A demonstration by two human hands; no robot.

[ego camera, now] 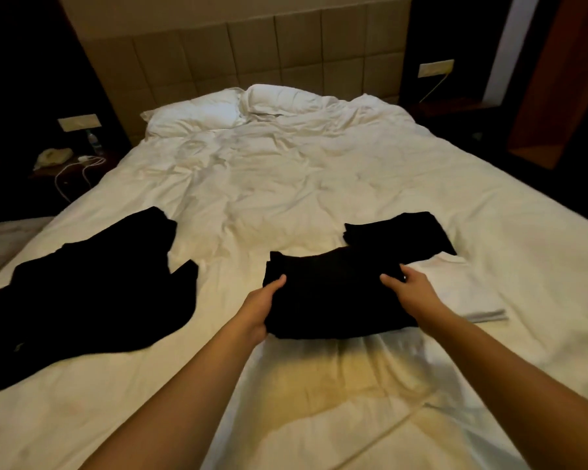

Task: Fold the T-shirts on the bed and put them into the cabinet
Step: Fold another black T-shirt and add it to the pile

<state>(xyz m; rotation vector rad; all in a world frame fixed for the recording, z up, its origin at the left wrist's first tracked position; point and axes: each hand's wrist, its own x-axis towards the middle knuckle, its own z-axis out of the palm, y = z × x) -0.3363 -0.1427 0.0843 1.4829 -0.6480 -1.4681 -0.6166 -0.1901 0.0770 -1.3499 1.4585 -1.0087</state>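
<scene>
A folded black T-shirt (333, 293) sits near the foot edge of the bed (286, 184), held from both sides. The left hand (262, 307) grips its left edge, thumb on top and fingers tucked beneath the cloth. The right hand (408, 290) holds the right edge, fingers curled over the fabric. Just beyond it, toward the right edge of the bed, lies a second folded black T-shirt (398, 232), touching or slightly overlapped by the held one. Beside the right hand rests a folded white T-shirt (462, 293). Toward the left edge of the bed lies a loose heap of black T-shirts (92, 293), unfolded. Two white pillows (218, 110) lie at the head edge, against the padded headboard (252, 52).
</scene>
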